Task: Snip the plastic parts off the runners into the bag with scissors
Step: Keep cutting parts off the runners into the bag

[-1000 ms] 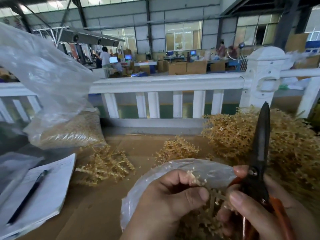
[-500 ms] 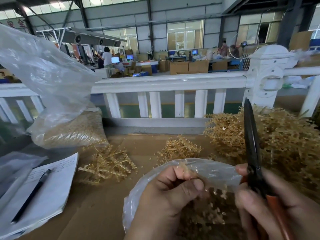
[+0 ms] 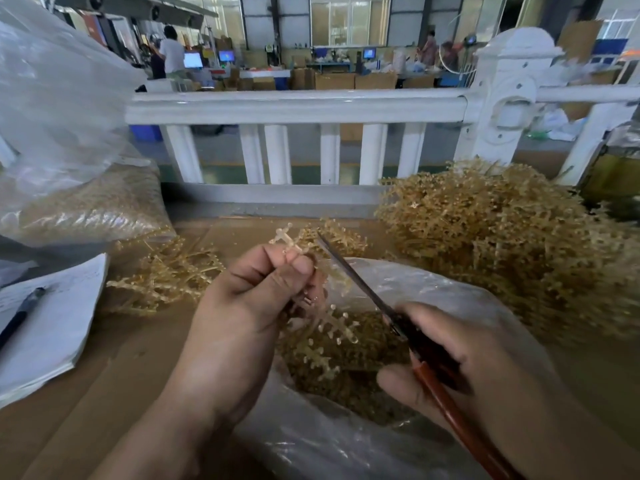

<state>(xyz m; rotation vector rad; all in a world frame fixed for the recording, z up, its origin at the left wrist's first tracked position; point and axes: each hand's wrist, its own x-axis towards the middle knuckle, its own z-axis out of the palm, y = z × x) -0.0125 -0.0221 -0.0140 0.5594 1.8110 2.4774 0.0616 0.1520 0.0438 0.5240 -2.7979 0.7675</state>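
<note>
Your left grip pinched a tan plastic runner over the open bag below it. Your right grip was closed round red-handled scissors, their blade pointing up beside the runner, just right of your left grip.

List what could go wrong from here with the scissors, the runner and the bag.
1. The scissors blade runs close beside the fingertips of the left hand, which pinches the runner. A snip there might nick them.
2. The runner's top end appears to stick out past the bag rim, so parts cut there could drop onto the table instead.
</note>
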